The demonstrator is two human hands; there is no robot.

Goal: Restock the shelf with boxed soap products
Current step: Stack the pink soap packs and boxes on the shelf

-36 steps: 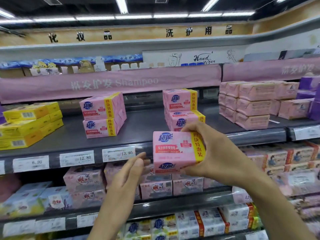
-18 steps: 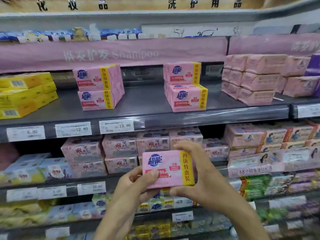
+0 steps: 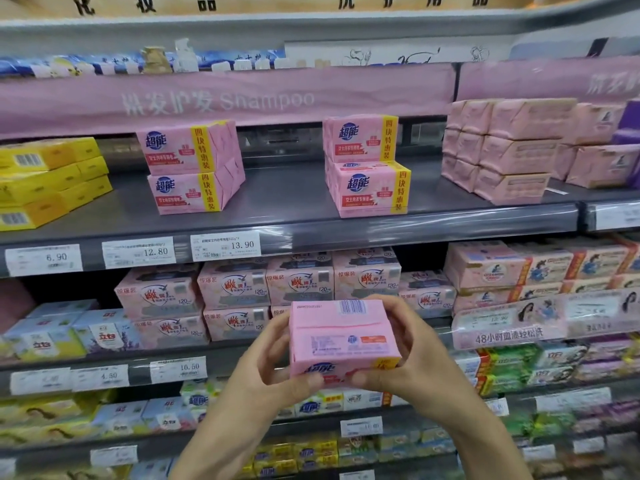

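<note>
Far left on the grey shelf (image 3: 298, 233) sit stacked yellow boxes (image 3: 45, 181). Well apart from them is a left pink stack (image 3: 190, 168), two high, above the 13.90 price tag (image 3: 225, 245). Lower down, in front of the shelves beneath, the left hand (image 3: 263, 372) curls round the left end of the held soap box (image 3: 341, 341) — thumb on its lower edge. The box is tipped, its barcode side facing the person. Above it on the grey shelf stands a second pink stack (image 3: 367, 168). The right hand (image 3: 415, 362) grips the box's right end likewise — further right are pale pink wrapped packs (image 3: 502, 150).
</note>
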